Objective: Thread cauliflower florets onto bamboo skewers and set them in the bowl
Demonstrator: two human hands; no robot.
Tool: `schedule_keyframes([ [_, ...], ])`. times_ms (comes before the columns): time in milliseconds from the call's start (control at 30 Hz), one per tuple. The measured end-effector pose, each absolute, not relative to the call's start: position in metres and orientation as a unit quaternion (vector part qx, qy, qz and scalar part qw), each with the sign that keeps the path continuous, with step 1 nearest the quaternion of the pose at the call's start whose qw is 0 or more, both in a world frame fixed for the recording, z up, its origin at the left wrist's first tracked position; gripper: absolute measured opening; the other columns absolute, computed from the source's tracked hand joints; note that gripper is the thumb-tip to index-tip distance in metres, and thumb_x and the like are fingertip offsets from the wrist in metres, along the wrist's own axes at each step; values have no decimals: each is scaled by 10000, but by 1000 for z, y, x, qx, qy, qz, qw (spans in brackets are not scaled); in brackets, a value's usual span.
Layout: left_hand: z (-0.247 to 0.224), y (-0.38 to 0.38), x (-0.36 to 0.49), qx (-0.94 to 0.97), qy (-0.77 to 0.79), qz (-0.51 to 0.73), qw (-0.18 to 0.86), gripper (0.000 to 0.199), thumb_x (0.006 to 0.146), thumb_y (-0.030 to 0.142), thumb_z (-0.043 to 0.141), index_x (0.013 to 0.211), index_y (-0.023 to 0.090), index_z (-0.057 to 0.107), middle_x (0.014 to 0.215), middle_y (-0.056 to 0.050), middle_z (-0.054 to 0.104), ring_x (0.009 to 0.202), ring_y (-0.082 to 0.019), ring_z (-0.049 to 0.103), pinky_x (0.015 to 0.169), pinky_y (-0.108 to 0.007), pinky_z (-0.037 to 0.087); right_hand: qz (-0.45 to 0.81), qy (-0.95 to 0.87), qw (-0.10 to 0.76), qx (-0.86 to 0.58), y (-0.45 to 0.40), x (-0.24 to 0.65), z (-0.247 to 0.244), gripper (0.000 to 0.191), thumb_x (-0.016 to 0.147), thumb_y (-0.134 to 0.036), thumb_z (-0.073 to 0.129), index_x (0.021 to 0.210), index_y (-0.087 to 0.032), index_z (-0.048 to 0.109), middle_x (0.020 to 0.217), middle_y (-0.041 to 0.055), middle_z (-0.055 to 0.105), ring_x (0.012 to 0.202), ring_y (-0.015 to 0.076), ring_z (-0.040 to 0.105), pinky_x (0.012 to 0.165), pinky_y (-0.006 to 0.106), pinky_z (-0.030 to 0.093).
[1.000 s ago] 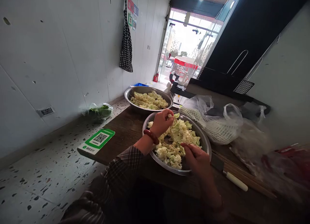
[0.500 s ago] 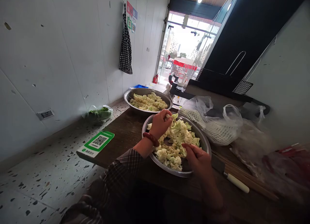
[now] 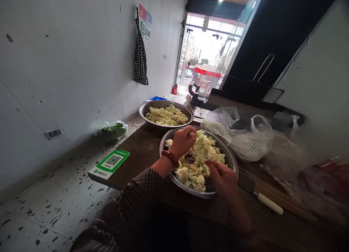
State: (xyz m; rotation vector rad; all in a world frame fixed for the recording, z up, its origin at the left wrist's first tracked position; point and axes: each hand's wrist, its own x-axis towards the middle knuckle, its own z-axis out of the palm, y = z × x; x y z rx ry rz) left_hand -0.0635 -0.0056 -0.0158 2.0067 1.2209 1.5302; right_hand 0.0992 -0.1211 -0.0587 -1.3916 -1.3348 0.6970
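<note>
In front of me a round metal bowl (image 3: pixel 233 165) holds many cauliflower florets (image 3: pixel 203 150). My left hand (image 3: pixel 182 142), with a red bangle on its wrist, is over the bowl's far left part. Its fingers are closed on a cauliflower floret (image 3: pixel 199 134), mostly hidden behind them. My right hand (image 3: pixel 224 175) hangs over the near right part with thumb and fingers pinched, close to the florets. What sits in that pinch, if anything, is too small to make out.
A second metal bowl (image 3: pixel 141 111) with cauliflower and thin sticks stands behind. A white-handled knife (image 3: pixel 269 203) and long thin wooden sticks (image 3: pixel 294 204) lie right. Plastic bags with white netting (image 3: pixel 249 145) stand beyond. A green QR-code sign (image 3: pixel 110 163) lies at the table's left corner.
My left hand has shifted slightly right and down, rotating a little, with the floret in it. The right hand stays almost where it was. The camera view has tilted slightly.
</note>
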Motion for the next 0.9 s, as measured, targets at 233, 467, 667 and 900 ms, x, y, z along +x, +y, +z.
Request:
schedule_keyframes([
  [233, -13, -8, -62, 697, 380, 532, 295, 46, 740, 181, 627, 786, 178, 631, 562, 66, 462, 541, -92, 387, 574, -243, 320, 354, -519, 555, -546, -119, 104, -61, 421, 845, -496, 646, 941, -105, 768, 503, -58, 412, 468, 83, 333, 452, 232, 248],
  [467, -13, -9, -65, 515, 236, 563, 601, 450, 736, 446, 766, 1078, 189, 626, 818, 1, 618, 691, -109, 553, 621, -228, 430, 411, -490, 597, -484, -114, 109, -62, 377, 850, -477, 680, 956, -122, 749, 483, -74, 414, 458, 72, 324, 460, 227, 241],
  [667, -12, -11, -66, 492, 241, 534, 644, 459, 730, 571, 753, 913, 159, 669, 868, -36, 632, 746, -122, 580, 633, -232, 446, 392, -511, 577, -502, -117, 107, -60, 376, 859, -467, 664, 981, -124, 752, 470, -76, 419, 437, 77, 341, 437, 226, 247],
  [900, -15, -11, -64, 495, 249, 527, 644, 377, 648, 422, 841, 802, 140, 641, 684, 23, 554, 594, -77, 485, 559, -222, 370, 360, -559, 522, -535, -118, 104, -56, 369, 880, -451, 626, 965, -123, 773, 473, -61, 446, 454, 89, 375, 464, 240, 307],
])
